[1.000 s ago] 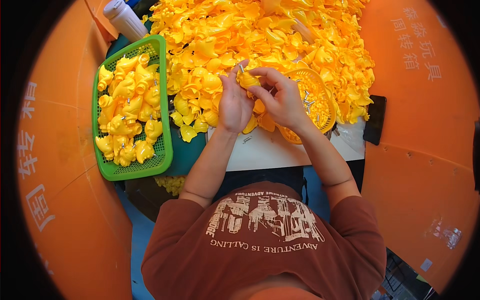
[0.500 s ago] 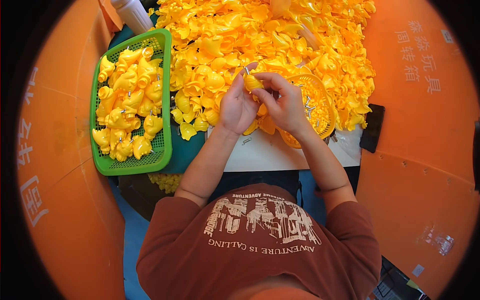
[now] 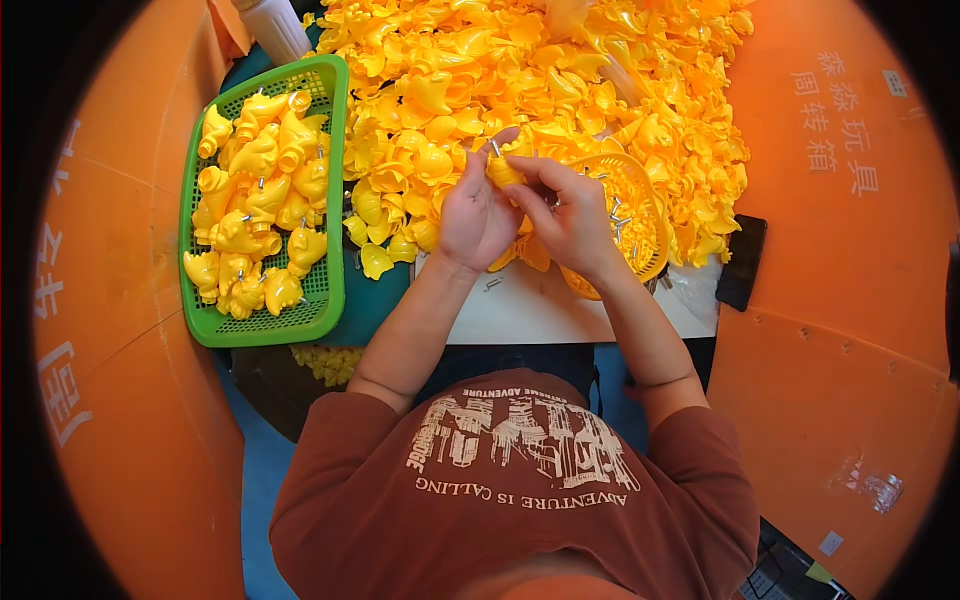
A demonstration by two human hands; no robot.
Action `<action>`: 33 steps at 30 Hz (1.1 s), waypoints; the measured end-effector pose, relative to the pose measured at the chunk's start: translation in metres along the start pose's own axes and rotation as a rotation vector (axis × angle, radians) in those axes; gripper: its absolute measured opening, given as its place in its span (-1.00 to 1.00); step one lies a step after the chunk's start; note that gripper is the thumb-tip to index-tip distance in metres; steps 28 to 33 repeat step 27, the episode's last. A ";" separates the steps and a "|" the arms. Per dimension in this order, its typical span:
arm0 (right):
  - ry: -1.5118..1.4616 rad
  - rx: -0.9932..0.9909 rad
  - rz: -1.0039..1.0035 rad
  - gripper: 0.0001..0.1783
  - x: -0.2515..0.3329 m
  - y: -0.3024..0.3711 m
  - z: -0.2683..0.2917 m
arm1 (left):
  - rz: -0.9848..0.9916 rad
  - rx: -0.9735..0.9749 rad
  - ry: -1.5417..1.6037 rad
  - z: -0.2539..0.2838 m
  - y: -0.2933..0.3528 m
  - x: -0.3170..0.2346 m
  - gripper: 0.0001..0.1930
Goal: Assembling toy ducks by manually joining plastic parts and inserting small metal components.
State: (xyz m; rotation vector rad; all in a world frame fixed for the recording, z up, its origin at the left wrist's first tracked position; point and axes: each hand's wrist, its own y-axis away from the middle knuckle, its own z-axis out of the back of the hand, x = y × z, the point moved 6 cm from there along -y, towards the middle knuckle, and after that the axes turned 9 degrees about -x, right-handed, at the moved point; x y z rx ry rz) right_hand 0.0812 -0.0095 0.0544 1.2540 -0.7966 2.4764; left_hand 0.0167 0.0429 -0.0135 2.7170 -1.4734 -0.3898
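A small rounded yellow plastic toy part (image 3: 503, 173) is held up between my hands over the front of the table, a thin metal pin (image 3: 494, 148) standing out of its top. My left hand (image 3: 476, 220) cradles it from the left, thumb side up, with some fingers hidden behind it. From the right, my right hand (image 3: 568, 215) pinches it between thumb and fingers. Just beyond my hands spreads a big heap of loose yellow plastic shells (image 3: 430, 100). Beside my right hand sits a round yellow basket (image 3: 655, 262) holding small yellow pieces and several metal pins.
A green basket (image 3: 337, 200) at left holds many assembled yellow toy parts (image 3: 262, 200), some with pins. A pale bottle (image 3: 275, 30) stands behind it. A dark phone (image 3: 742, 262) lies at the right edge. Loose metal pins (image 3: 492, 284) rest on the white tabletop (image 3: 550, 310). Orange panels (image 3: 830, 400) flank both sides.
My right fingers have shifted slightly on the yellow toy part, their curl loosening a little. Both hands stay in nearly the same place, and the view has moved slightly.
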 end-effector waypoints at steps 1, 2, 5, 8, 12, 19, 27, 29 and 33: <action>-0.002 0.006 0.022 -0.71 0.002 0.000 0.000 | 0.011 0.038 0.030 -0.002 0.001 -0.001 -0.56; -0.002 0.007 0.024 -0.71 0.002 0.000 0.000 | 0.009 0.038 0.030 -0.002 0.001 -0.001 -0.56; 0.038 0.005 0.106 -0.70 0.004 0.001 0.001 | 0.002 0.017 0.017 0.001 -0.001 0.000 -0.55; 0.067 0.006 0.111 -0.71 0.001 0.003 0.001 | 0.040 0.024 0.032 0.003 -0.002 0.002 -0.56; 0.103 0.015 0.168 -0.71 0.003 0.002 0.002 | 0.066 0.059 0.116 0.005 -0.003 0.003 -0.55; -0.048 -0.020 0.006 -0.75 0.003 -0.003 -0.005 | -0.083 0.044 -0.112 -0.003 0.002 -0.001 -0.54; 0.185 -0.054 0.306 -0.50 0.019 -0.023 0.007 | -0.054 -0.008 -0.087 0.009 -0.006 -0.006 -0.58; 0.185 -0.054 0.306 -0.50 0.019 -0.023 0.007 | -0.054 -0.008 -0.087 0.009 -0.006 -0.006 -0.58; 0.185 -0.054 0.306 -0.50 0.019 -0.023 0.007 | -0.054 -0.008 -0.087 0.009 -0.006 -0.006 -0.58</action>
